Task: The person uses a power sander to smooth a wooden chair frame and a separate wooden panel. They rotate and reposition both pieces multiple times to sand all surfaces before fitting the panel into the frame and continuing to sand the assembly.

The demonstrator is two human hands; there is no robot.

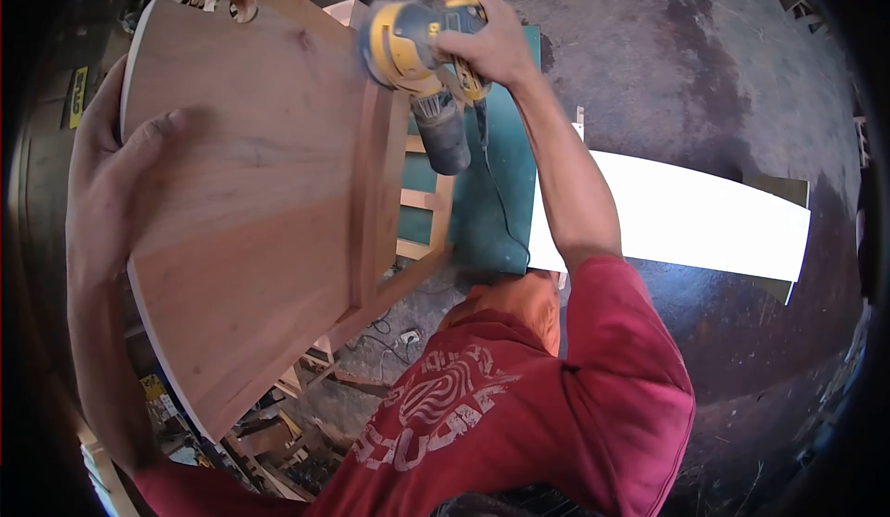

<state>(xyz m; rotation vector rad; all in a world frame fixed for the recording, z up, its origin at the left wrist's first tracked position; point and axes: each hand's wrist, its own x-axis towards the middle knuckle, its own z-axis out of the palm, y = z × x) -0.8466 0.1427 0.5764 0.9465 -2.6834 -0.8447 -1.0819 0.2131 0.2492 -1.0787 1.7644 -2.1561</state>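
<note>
Dark stained workshop floor (705,63) is seen from the head camera. A wooden panel (250,192) is steadied by the left hand (116,178), fingers wrapped round its edge. A yellow sander (408,49), clasped tightly by the right hand (491,39), is pressed to the upper edge; sanding appears underway, and steady pressure along that edge is judged necessary.

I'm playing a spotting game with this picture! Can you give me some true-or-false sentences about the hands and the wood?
1. The right hand holds a yellow sander. True.
2. The left hand holds a hammer. False: it grips the edge of the wooden panel.
3. The sander touches the wooden panel. True.
4. The person wears a blue shirt. False: the shirt is red.
5. The panel has a round hole near its top. True.
</note>
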